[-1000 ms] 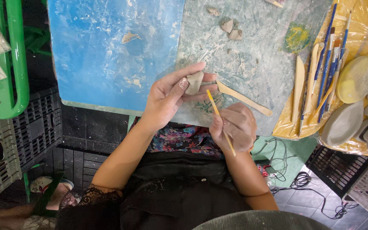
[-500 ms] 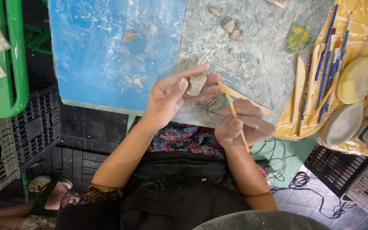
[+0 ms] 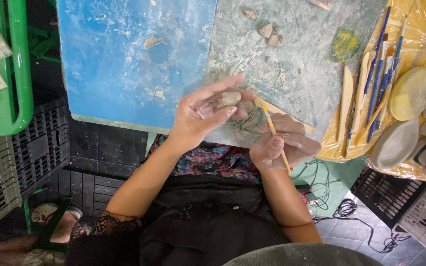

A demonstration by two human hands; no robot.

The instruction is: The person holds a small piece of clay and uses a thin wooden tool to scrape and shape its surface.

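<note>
We are pinching a small clay lump [image 3: 229, 98], held above the board edge, in our left hand [image 3: 200, 116]; our right hand [image 3: 284, 145] is gripping a thin wooden tool [image 3: 273, 132]. The lump is looking light, soft and easily dented; sides are safest.

arms bare | black top, lace cuff [image 3: 109, 224] | floral garment, perhaps skirt [image 3: 213, 160]

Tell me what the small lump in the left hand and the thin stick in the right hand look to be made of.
The lump looks like soft clay: matt, pale grey-beige, with an uneven shape. The stick looks like bare wood: light yellow-tan, dull and slender, though its grain is too fine to see.
</note>
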